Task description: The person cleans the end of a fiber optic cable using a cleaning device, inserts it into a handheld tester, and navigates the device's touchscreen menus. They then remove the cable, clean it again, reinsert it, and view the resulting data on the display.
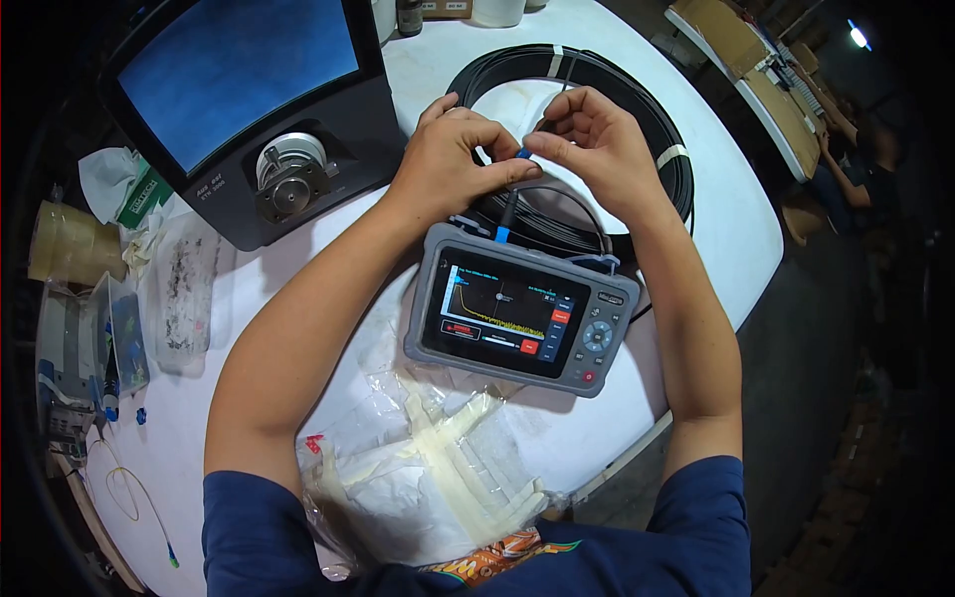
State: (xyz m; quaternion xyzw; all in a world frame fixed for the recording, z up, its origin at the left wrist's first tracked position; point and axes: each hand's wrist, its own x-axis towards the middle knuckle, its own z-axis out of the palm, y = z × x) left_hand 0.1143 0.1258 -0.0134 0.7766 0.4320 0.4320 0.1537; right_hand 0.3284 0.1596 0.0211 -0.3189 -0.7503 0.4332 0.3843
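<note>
My left hand (460,154) and my right hand (600,149) meet above a coil of black cable (671,124). Between their fingertips is a small blue fibre connector (523,154), mostly hidden by the fingers; both hands pinch it. Just below them lies a grey handheld OTDR tester (512,310), its lit screen showing a yellow trace that drops on the left. A blue plug with a black boot (505,221) stands in the tester's top edge, close under my left hand.
Left of my arm stands a dark inspection monitor (244,109) with a round fixture. A plastic bag with tape strips (428,478) lies near my body. Clear plastic trays (184,298), a tape roll (75,244) and a thin yellow fibre lead (129,478) sit at left. Another person (865,159) is at far right.
</note>
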